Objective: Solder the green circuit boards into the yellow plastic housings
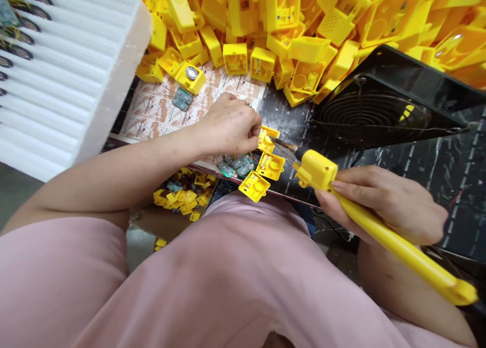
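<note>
My right hand [383, 201] is closed around a yellow soldering iron [379, 221], its dark metal tip [284, 146] pointing left at a small yellow plastic shell [267, 139]. My left hand [230, 125] pinches that shell against the bench edge. Just below it lie two more open yellow shells [270, 165] [254, 186] and a small green circuit board [241, 164] with wires.
A big heap of yellow plastic housings [304, 18] fills the back of the bench. A black fan [375, 115] sits at the right. A white ribbed foam tray [72, 69] stands at the left. More yellow parts [184, 193] lie in a box below the bench.
</note>
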Motion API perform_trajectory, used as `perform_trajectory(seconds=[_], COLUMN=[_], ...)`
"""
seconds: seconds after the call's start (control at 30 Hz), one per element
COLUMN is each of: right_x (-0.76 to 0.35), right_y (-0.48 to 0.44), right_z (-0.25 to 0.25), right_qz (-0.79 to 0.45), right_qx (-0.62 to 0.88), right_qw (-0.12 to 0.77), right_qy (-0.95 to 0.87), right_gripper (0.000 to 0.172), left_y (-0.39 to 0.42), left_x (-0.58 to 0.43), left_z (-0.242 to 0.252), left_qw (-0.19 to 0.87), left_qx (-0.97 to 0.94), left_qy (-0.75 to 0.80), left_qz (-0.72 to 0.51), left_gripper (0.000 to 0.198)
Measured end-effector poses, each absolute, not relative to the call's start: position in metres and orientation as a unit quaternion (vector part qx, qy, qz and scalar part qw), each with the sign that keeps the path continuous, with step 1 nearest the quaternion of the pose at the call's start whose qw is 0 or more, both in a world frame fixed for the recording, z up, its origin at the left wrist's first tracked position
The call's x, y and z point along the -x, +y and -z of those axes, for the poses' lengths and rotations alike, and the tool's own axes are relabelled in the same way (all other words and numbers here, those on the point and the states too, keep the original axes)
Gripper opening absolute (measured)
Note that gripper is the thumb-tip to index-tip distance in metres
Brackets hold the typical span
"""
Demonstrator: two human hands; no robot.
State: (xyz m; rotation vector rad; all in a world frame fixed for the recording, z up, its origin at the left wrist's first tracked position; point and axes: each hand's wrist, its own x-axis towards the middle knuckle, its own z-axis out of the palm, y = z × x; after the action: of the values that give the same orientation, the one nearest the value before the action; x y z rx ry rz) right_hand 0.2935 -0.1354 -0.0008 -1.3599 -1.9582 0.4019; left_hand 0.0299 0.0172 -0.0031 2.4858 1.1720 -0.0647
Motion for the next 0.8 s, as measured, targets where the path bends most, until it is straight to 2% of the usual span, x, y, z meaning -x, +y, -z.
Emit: perform_trajectory(seconds=[0.13, 0.23, 0.33, 0.47, 0.6, 0.8], right_x=[-0.290, -0.288, -0.288, -0.289, -0.290, -0.288], right_y=[-0.134, -0.130, -0.128, -0.132, -0.135, -0.134], right_z=[0.006, 0.007, 0.008, 0.010, 0.014, 0.017], right_qz=[-0.149, -0.115, -0.064, -0.025, -0.006, 0.002], right_qx=[0.479, 0.447, 0.430, 0.478, 0.490, 0.490], right_qw=[0.356, 0.393, 0.427, 0.407, 0.398, 0.398], right_qy=[-0.788, -0.795, -0.793, -0.778, -0.775, -0.776], right_gripper=[0.023, 0.009, 0.024, 0.038, 0.044, 0.043], left_y=[0.018, 0.019, 0.020, 0.019, 0.017, 0.018], left_x=[-0.028, -0.026, -0.021, -0.011, -0.005, -0.003], left_z=[0.005, 0.005, 0.004, 0.004, 0.005, 0.007], left_qw=[0.189, 0.185, 0.194, 0.218, 0.240, 0.259], left_qx=[-0.890, -0.895, -0.896, -0.892, -0.885, -0.872], left_qy=[0.414, 0.406, 0.398, 0.395, 0.399, 0.416], left_qz=[0.022, 0.023, 0.014, 0.012, 0.005, 0.005], left_gripper=[0.017, 0.019, 0.021, 0.022, 0.026, 0.036])
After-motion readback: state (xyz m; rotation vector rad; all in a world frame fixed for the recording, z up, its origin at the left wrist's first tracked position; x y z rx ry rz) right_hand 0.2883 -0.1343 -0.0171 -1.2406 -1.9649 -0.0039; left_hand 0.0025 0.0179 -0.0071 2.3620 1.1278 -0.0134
